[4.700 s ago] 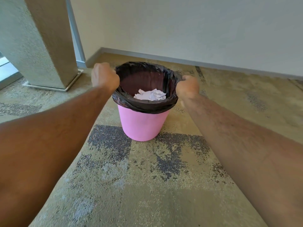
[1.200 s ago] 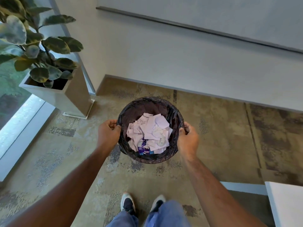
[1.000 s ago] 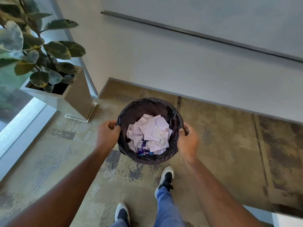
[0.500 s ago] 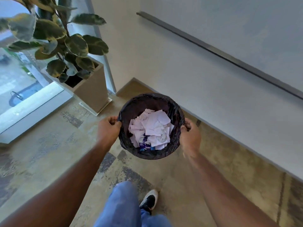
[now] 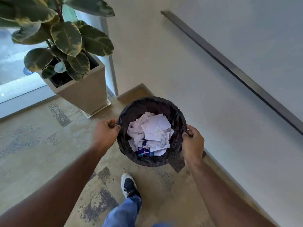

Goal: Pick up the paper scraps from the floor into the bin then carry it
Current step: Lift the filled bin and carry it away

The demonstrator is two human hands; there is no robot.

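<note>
I hold the bin [image 5: 176, 115] in the air in front of me, seen from straight above, so only its black liner shows. White paper scraps [image 5: 153, 133] and a purple wrapper fill its bottom. My left hand [image 5: 105, 133] grips the rim on the left side. My right hand [image 5: 194, 141] grips the rim on the right. The bin hangs well above the floor, over the spot where carpet meets wall.
A tall beige planter [image 5: 85, 90] with a big-leaved plant [image 5: 65, 33] stands ahead to the left, beside a glass pane [image 5: 13, 63]. A white wall [image 5: 213, 87] with a grey rail [image 5: 229, 66] runs along the right. My shoe [image 5: 128, 185] is on the patterned carpet [image 5: 32, 145].
The bin went from standing on the floor to being carried in both hands. Over the last second I have walked and turned, bringing the planter and wall closer. My grip is unchanged.
</note>
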